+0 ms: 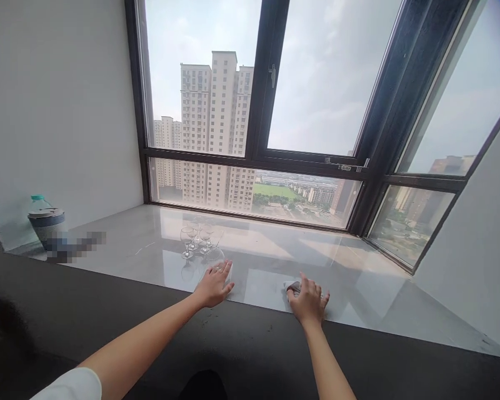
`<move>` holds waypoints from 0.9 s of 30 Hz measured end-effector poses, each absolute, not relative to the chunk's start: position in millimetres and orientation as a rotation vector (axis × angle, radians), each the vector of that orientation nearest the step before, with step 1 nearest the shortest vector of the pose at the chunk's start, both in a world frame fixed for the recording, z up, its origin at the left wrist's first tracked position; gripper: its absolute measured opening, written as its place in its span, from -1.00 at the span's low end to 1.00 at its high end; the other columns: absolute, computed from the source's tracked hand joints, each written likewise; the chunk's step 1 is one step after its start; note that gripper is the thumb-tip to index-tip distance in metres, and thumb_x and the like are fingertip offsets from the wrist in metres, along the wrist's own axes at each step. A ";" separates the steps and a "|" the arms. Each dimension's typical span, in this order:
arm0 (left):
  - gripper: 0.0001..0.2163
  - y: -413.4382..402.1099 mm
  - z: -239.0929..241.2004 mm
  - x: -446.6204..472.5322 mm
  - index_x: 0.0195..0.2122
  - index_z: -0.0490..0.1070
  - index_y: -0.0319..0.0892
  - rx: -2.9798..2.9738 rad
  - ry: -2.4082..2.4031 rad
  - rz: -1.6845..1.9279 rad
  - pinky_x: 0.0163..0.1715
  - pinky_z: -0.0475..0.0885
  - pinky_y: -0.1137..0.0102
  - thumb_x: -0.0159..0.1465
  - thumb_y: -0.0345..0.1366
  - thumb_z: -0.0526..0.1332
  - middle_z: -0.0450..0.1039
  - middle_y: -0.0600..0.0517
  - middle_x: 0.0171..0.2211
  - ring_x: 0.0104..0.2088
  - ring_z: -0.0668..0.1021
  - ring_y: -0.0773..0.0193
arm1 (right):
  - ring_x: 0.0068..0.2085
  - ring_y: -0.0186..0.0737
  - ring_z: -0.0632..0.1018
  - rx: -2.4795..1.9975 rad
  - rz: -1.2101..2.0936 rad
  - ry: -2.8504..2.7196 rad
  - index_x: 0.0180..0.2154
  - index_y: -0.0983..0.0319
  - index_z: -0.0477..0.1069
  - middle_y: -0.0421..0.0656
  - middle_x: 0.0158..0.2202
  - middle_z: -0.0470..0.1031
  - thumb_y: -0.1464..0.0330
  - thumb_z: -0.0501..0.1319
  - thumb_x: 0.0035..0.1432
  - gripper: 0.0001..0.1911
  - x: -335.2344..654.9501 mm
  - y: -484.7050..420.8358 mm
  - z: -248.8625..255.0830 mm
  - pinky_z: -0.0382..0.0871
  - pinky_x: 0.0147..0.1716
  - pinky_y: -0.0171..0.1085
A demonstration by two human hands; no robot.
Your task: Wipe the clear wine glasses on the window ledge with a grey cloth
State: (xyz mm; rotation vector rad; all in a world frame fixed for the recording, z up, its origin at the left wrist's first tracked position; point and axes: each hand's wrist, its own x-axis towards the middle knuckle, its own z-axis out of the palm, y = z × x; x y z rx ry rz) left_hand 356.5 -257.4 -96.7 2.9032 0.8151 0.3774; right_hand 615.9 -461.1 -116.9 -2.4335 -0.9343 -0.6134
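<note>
My left hand [214, 284] rests on a clear wine glass [215, 256] that lies on its side on the pale glossy window sill [275, 261], fingers curled over the bowl. My right hand [308, 300] presses down on a small grey-white cloth [292, 287] near the sill's front edge, fingers spread over it. Behind my left hand, several upright stemmed glasses [195, 238] stand in a tight cluster.
A dark ledge [250, 344] runs along the front below the sill. At far left stand a lidded grey container [46, 223] and a teal-capped bottle [38, 200]. Large dark-framed windows [258, 111] close off the back and right; white walls flank both sides.
</note>
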 end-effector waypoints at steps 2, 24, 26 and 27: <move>-0.30 -257.4 -96.0 356.3 0.43 -0.29 -0.11 2.906 0.799 0.376 0.27 0.00 0.06 0.37 0.12 -0.17 -0.15 -0.11 0.41 0.37 0.03 -0.02 | 0.16 0.09 0.27 -2.441 -0.655 -0.927 0.14 0.24 0.28 0.07 0.11 0.33 0.18 0.09 0.15 -0.45 616.6 -461.2 -117.6 -0.14 0.22 0.17; -0.34 -255.8 -97.7 358.1 0.41 -0.13 -0.07 2.932 0.817 0.381 0.24 0.06 0.07 0.36 0.12 -0.17 -0.04 -0.08 0.39 0.32 0.16 -0.05 | 0.10 -0.07 0.30 -2.336 -0.550 -0.885 0.21 0.07 0.24 -0.04 0.19 0.20 0.51 -0.02 0.19 -0.43 610.5 -470.1 -104.1 0.37 -0.41 -0.30; -0.33 -256.7 -96.3 357.7 0.42 -0.14 -0.08 2.937 0.821 0.375 0.24 0.07 0.07 0.36 0.13 -0.18 -0.05 -0.07 0.39 0.31 0.17 -0.05 | 0.12 -0.08 0.29 -2.372 -0.513 -0.905 0.19 0.03 0.29 -0.07 0.21 0.20 0.52 -0.06 0.20 -0.43 608.9 -471.6 -100.9 0.36 -0.43 -0.31; -0.33 -257.1 -95.7 357.6 0.42 -0.14 -0.08 2.941 0.821 0.372 0.24 0.06 0.07 0.36 0.13 -0.18 -0.05 -0.07 0.40 0.31 0.17 -0.05 | 0.13 -0.09 0.28 -2.385 -0.497 -0.915 0.17 0.03 0.32 -0.09 0.22 0.21 0.52 -0.07 0.21 -0.44 608.4 -472.1 -99.8 0.36 -0.42 -0.32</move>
